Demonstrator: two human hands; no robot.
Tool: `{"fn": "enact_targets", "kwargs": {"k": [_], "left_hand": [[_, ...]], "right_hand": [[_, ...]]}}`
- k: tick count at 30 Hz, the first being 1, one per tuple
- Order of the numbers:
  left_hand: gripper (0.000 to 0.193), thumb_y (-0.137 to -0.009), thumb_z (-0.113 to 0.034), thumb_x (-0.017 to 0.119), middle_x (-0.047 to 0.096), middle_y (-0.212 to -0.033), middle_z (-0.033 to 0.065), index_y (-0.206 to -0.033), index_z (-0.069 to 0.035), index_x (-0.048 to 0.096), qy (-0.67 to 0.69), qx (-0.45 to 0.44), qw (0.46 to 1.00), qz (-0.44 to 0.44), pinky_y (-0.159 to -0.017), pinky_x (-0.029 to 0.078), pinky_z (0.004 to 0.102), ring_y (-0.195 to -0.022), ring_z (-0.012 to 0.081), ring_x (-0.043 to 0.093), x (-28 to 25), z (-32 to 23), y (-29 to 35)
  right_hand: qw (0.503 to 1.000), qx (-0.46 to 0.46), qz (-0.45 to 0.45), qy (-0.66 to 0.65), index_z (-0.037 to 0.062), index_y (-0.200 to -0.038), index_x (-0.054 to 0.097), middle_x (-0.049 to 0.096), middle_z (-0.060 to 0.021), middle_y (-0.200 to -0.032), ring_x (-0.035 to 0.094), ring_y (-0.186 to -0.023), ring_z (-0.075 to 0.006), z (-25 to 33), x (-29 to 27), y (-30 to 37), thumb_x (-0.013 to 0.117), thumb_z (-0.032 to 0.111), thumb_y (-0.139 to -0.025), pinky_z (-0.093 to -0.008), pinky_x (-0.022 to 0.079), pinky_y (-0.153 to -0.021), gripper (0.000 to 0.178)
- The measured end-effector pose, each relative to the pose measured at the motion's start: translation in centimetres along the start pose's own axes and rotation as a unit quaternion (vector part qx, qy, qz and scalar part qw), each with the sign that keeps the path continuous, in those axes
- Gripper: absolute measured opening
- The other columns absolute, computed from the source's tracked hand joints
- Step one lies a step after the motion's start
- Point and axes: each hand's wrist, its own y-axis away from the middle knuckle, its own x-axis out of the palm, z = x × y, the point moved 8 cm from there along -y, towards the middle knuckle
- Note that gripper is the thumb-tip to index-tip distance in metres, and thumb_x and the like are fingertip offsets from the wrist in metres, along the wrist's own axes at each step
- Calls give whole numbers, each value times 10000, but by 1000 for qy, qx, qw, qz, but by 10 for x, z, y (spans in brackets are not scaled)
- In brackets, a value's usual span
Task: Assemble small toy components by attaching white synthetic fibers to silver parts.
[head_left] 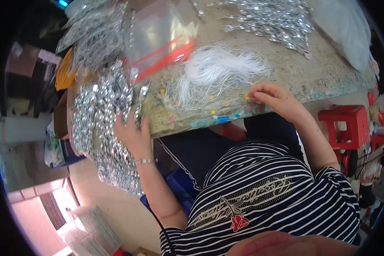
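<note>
My left hand (pixel 132 133), with a bracelet at the wrist, has its fingers spread at the edge of a thick bundle of shiny silver bead strands (pixel 104 102). I cannot tell whether its fingertips touch the beads. One short beaded piece (pixel 142 94) lies just beyond them. On the right, my right hand (pixel 274 99) is over the table's near edge with thumb and forefinger brought together; anything between them is too small to make out. Between the hands lies a loose hank of white string (pixel 217 68), close to the right fingertips.
The bead bundle hangs over the near left table edge (pixel 175 121). Beyond the string lies a clear plastic bag (pixel 153 38) with a red strip. More silver strands (pixel 271 21) and a pale plastic bag (pixel 343 30) lie at the back right. A red stool (pixel 347 126) stands right.
</note>
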Motion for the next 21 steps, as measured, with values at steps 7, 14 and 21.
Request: {"fn": "enact_targets", "kwargs": {"k": [7, 14, 21], "left_hand": [[251, -686, -141, 704, 516, -1089, 179, -923, -78, 649, -31, -18, 999, 29, -899, 354, 438, -1035, 345, 455, 11, 6, -5], [152, -696, -177, 703, 574, -1042, 133, -778, -56, 660, -35, -16, 999, 27, -871, 374, 420, -1000, 323, 497, 10, 7, -7], [223, -729, -254, 676, 590, -1044, 171, -791, -42, 651, -71, -54, 996, -16, -828, 414, 432, -1000, 335, 526, 6, 40, -51]], "right_hand": [[1000, 11, 16, 4, 22, -1041, 585, 613, -32, -985, 559, -928, -104, -6, 9, 3, 495, 156, -922, -244, 434, -817, 201], [1000, 14, 9, 0, -7, -1022, 596, 620, -47, -957, 562, -922, -109, -8, 10, 0, 502, 147, -915, -246, 437, -837, 210], [999, 0, -3, 33, 13, -1018, 605, 629, -41, -933, 571, -882, -113, -14, 4, -3, 519, 167, -900, -253, 448, -806, 212]]}}
